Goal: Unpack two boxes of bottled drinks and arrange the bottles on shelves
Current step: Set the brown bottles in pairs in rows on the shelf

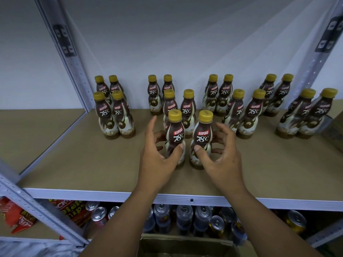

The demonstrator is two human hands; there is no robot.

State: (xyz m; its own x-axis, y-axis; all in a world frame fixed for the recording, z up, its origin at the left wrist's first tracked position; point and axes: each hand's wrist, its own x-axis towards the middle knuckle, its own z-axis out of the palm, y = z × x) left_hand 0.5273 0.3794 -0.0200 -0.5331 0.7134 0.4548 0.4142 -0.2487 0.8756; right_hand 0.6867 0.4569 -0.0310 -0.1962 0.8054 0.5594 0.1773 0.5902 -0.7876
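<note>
- While both bottles stand on the board, the left hand (157,160) curls round the left bottle (174,134), thumb on the front of the label, fingers behind; its index finger is lifted off.
- Our right hand (222,160) mirrors this on the right bottle (203,134): thumb on the lower label, fingers wrapped behind. Both holds look loose rather than clamped.
- Position: the two bottles are upright, side by side with a narrow gap, centre of the shelf, nearest us of all.
- Handling (our judgement): small full plastic bottles, moderate weight, stiff enough for a one-hand hold. The glossy sleeve may slip, so the pinched waist below the shoulder is the best place to hold. The yellow caps are too small for a sure lift.
- Tall, narrow bases, so we expect easy tipping if nudged. Better set down than slid.
- Surface: the shelf board (92,164) is flat, matte brown, like pressed board, and looks grippy enough.
- Neighbours: a pair of bottles (188,110) is just behind ours, another pair behind that; more stand in clusters to the far left (115,112) and far right (250,112).
- Room: grey perforated uprights (65,43) frame the bay and a plain wall (185,34) backs it.
- Below: cans (202,217) and snack packets (74,212) on the lower shelf; an open cardboard box (185,243) nearest us.
</note>
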